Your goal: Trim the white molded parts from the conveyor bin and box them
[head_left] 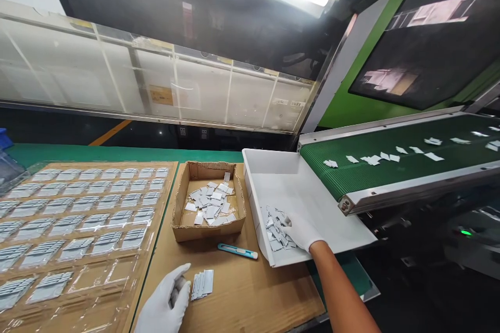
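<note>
Small flat white parts (278,230) lie heaped in the near left corner of the white tray (312,192). They look thin, light and stiff, likely slick under gloves; pinch them by the edges, a few at a time. Your right hand (301,231) rests on the heap, fingers curled among the pieces; whether any are held, you cannot tell. Your left hand (166,303) is loosely closed on a small part, just beside a neat stack of parts (202,283) on the tabletop (242,291). A blue cutter (237,251) lies between tray and stack. A cardboard box (209,200) of loose pieces sits left of the tray; filled blister sheets (74,218) lie further left; a green conveyor (394,161) overhangs the tray.
</note>
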